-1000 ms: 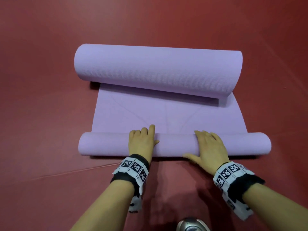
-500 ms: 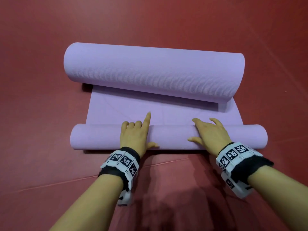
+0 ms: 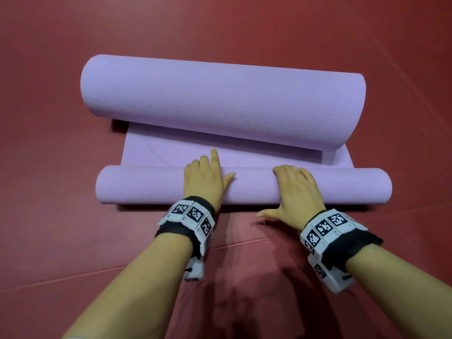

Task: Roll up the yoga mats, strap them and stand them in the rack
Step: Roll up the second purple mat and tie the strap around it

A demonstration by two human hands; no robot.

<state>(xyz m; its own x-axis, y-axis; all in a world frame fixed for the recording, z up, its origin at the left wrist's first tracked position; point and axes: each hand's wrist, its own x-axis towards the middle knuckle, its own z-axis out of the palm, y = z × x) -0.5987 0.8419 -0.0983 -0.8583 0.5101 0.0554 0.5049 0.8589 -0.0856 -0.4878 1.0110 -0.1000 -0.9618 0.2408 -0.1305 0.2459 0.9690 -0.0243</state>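
A lilac yoga mat (image 3: pixel 151 152) lies on the red floor, rolled from both ends. Its far end forms a thick roll (image 3: pixel 220 104); its near end forms a thin roll (image 3: pixel 146 184). A short flat strip of mat shows between the two rolls. My left hand (image 3: pixel 204 182) presses on top of the thin roll near its middle, index finger pointing forward onto the flat strip. My right hand (image 3: pixel 297 192) lies flat over the thin roll to the right, fingers spread, thumb reaching down to the floor. Both wrists wear bands with black-and-white markers.
Red padded floor (image 3: pixel 61 228) surrounds the mat on all sides, with a seam line (image 3: pixel 73 277) running across in front of me. No strap or rack is in view.
The thin roll has moved forward under my hands and grown slightly thicker. The flat strip between the two rolls has become shorter.
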